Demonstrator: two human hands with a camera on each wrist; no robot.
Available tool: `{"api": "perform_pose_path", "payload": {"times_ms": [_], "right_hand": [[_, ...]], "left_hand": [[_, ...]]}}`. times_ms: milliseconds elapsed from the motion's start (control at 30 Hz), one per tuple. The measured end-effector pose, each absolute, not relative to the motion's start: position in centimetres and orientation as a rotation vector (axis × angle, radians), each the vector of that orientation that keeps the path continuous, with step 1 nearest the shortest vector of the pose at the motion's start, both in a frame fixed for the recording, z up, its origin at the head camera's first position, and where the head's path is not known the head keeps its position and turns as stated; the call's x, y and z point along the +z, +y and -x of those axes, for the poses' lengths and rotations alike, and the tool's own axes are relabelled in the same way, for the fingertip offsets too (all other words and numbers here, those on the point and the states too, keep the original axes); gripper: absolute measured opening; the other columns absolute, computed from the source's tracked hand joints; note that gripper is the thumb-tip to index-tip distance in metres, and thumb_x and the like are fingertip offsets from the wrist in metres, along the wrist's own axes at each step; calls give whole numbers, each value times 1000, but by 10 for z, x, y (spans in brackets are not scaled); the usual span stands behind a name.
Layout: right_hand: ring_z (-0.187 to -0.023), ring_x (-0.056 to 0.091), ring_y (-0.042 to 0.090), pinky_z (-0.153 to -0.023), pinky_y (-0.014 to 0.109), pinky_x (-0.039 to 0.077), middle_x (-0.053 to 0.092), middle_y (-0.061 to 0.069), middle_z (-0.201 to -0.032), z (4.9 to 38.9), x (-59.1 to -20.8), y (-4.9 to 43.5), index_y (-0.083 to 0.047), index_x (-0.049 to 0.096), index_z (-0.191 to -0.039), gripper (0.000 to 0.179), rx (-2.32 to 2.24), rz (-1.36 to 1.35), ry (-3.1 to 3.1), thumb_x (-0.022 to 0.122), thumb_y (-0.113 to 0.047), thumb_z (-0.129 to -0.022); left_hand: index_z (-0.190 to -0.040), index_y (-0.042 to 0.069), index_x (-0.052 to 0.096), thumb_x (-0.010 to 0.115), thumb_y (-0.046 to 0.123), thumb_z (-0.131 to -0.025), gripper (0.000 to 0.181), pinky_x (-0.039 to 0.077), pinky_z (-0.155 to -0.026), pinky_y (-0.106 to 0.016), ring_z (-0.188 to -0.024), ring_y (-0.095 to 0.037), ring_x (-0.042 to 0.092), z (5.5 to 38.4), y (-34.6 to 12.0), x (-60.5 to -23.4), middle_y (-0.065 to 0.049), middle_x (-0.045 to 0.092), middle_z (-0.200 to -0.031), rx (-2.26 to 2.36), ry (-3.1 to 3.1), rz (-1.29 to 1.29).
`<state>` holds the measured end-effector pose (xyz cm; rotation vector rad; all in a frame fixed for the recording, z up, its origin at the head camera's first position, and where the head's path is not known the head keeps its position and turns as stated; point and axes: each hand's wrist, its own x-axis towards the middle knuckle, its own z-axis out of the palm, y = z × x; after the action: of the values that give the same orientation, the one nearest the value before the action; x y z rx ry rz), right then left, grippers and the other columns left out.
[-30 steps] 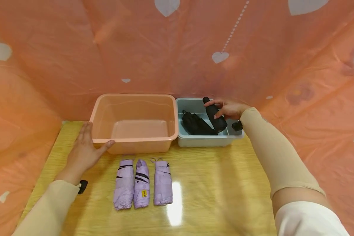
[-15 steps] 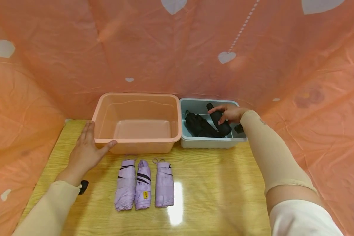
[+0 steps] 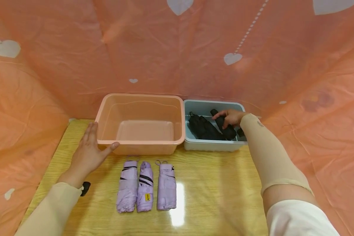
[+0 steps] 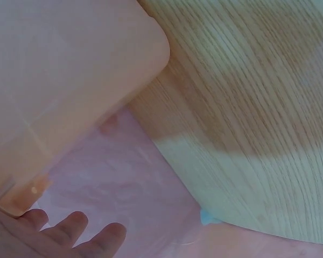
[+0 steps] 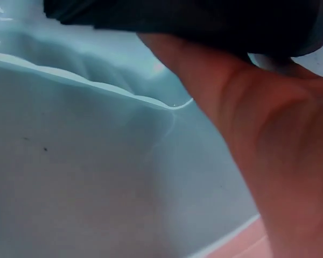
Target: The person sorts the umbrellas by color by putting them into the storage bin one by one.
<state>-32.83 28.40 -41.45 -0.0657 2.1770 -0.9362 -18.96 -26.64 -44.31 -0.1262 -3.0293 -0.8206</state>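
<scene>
My right hand (image 3: pixel 232 117) reaches into the light blue-grey bin (image 3: pixel 212 146) and grips a folded black umbrella (image 3: pixel 229 132), thumb on one side and fingers on the other. In the right wrist view the dark umbrella (image 5: pixel 188 21) lies across the top, above the bin's pale wall. Beside it in the same bin lies a second folded black umbrella (image 3: pixel 205 127). My left hand (image 3: pixel 88 153) touches the front left corner of the orange bin (image 3: pixel 141 143), fingers extended and thumb along the rim. The left wrist view shows its fingertips (image 4: pixel 110 236) by the bin's outer wall.
Three folded lilac umbrellas, a left one (image 3: pixel 127 186), a middle one with a yellow tag (image 3: pixel 145 188) and a right one (image 3: pixel 167 188), lie in front of the orange bin. Both bins stand side by side on a wooden table (image 3: pixel 218 196), against an orange curtain (image 3: pixel 153 49).
My right hand has lowered the black umbrella deeper into the blue-grey bin, beside the other one. The left hand stays at the orange bin's corner. The head view has shifted slightly.
</scene>
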Motion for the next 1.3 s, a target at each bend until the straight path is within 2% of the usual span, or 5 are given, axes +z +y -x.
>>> {"api": "perform_pose_path", "payload": {"times_ms": [133, 967, 1133, 1200, 1300], "right_hand": [[-50, 20, 14, -50, 31, 32, 15, 23, -160, 329, -419, 289, -6, 51, -145, 66, -854, 100, 2189, 59, 15, -83], [-52, 20, 15, -52, 31, 28, 12, 27, -160, 322, -448, 292, -7, 56, -138, 60, -765, 90, 2160, 50, 17, -83], [-100, 48, 32, -62, 40, 40, 17, 27, -159, 310, -443, 292, -7, 50, -144, 62, -762, 62, 2162, 51, 16, -85], [-131, 36, 38, -71, 44, 45, 15, 26, -161, 306, -440, 291, -6, 46, -147, 64, -773, 48, 2152, 50, 15, -87], [-142, 25, 44, -79, 49, 49, 16, 24, -161, 303, -434, 290, -7, 41, -151, 63, -796, 22, 2148, 50, 12, -91]], "left_hand": [[-160, 11, -10, 58, 69, -89, 114, 25, -98, -77, -142, -56, 12, 187, -265, -442, -15, -10, -165, -818, -3037, 125], [-160, 9, -8, 58, 67, -90, 113, 26, -98, -76, -142, -56, 13, 180, -269, -438, -14, -9, -165, -799, -3045, 146], [-160, 10, -9, 58, 67, -90, 112, 26, -98, -76, -142, -56, 13, 182, -267, -437, -14, -10, -165, -796, -3059, 163], [-160, 10, -9, 57, 68, -90, 112, 26, -99, -76, -142, -56, 13, 183, -266, -437, -14, -10, -165, -793, -3063, 173], [-160, 10, -9, 57, 68, -90, 113, 25, -100, -76, -143, -55, 12, 186, -266, -437, -14, -10, -165, -796, -3067, 185]]}}
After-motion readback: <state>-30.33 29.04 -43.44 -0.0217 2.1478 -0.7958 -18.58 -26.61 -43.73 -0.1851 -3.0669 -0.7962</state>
